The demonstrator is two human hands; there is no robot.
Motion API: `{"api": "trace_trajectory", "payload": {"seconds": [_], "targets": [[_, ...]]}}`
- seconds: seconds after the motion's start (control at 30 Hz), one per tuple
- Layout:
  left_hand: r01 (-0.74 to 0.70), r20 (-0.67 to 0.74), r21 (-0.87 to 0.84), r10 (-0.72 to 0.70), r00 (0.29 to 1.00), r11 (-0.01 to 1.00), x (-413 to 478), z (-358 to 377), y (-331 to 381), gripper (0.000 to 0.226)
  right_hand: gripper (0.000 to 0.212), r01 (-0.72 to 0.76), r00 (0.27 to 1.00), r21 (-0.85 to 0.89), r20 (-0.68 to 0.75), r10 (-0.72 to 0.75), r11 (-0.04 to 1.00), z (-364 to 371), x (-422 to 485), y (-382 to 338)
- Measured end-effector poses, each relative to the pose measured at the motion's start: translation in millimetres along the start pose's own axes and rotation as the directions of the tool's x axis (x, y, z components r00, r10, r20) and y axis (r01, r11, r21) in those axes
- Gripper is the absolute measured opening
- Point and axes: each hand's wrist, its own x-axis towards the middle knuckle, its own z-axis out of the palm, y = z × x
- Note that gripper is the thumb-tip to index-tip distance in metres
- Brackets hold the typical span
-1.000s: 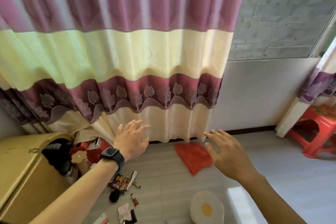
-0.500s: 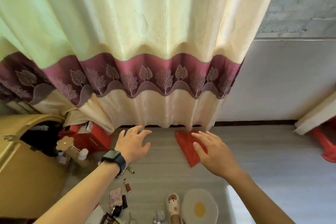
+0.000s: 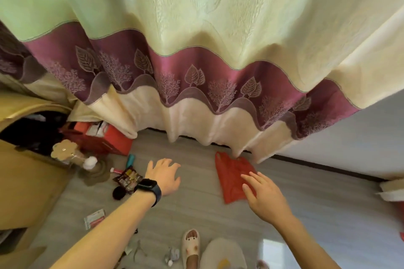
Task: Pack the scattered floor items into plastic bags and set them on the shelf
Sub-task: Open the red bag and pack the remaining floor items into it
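Fingers (image 3: 261,181) spread, the right hand (image 3: 263,195) hung over the near edge of a red bag (image 3: 231,170) lying flat on the floor (image 3: 196,214) at one o'clock, under the curtain (image 3: 196,116) hem; contact was unclear. The left hand (image 3: 162,176), open and empty, hovered at eleven o'clock beside a snack packet (image 3: 127,178).

Grey floor (image 3: 196,214) bears red bag (image 3: 231,177), snack packet (image 3: 129,178).

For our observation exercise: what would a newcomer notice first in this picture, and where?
The big cream, green and purple leaf-patterned curtain fills the upper picture, hanging to the grey floor. Below it a flat red plastic bag lies by the hem, with the open right hand over its near edge and the watch-wearing left hand spread to its left.
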Motion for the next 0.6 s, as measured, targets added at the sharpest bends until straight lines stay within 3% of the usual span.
{"api": "trace_trajectory", "payload": {"seconds": [0.33,0.6], "targets": [[0.201,0.120,-0.047,-0.194,0.974,0.978,51.1,27.3,-31.6,0.049,0.043,0.102,0.979,0.007,0.178,-0.102,0.995,32.7,114.3,17.3],[0.334,0.182,-0.124,-0.309,0.933,0.934,121.0,77.2,-19.8,0.050,0.044,0.262,0.889,-0.009,0.391,-0.238,0.965,110.9,232.9,41.8]]}}
